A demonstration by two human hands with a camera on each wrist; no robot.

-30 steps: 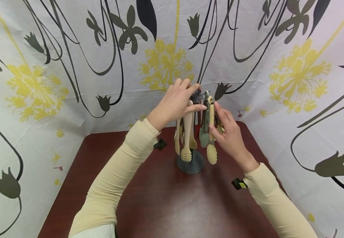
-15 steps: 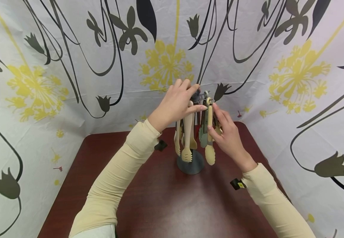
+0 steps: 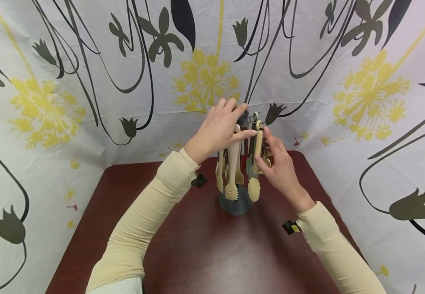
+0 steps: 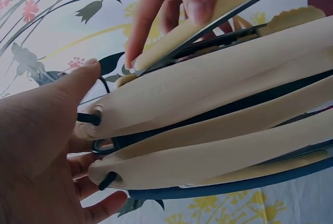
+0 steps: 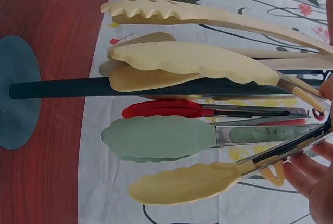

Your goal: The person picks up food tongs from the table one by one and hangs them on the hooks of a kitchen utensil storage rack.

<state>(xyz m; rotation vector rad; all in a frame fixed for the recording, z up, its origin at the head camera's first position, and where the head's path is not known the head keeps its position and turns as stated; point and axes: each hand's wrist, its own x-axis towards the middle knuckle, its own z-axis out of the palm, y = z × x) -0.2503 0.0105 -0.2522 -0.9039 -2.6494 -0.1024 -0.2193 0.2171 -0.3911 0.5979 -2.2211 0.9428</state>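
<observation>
A dark utensil stand [image 3: 231, 207] bears several hanging kitchen tools. My left hand [image 3: 214, 130] grips the top of it, thumb stretched toward the right; in the left wrist view its fingers lie behind the hooks. My right hand [image 3: 281, 169] pinches cream-headed tongs [image 3: 254, 189] by the yellow handle [image 4: 174, 44], close under their ring. Beside them hang green tongs [image 5: 161, 136], red tongs [image 5: 164, 109] and yellow tongs [image 5: 187, 183]. A beige slotted utensil [image 3: 231, 191] hangs on the left side, below my left hand.
The stand is on a dark red table [image 3: 198, 249], near its far edge. Floral white cloth [image 3: 98, 102] encloses the table at the back and both sides. A black wrist device [image 3: 291, 227] shows at my right sleeve.
My right hand has shifted slightly left, swinging the cream-headed tongs left toward the pole, so they now overlap the green tongs. My left hand stays at the stand's top.
</observation>
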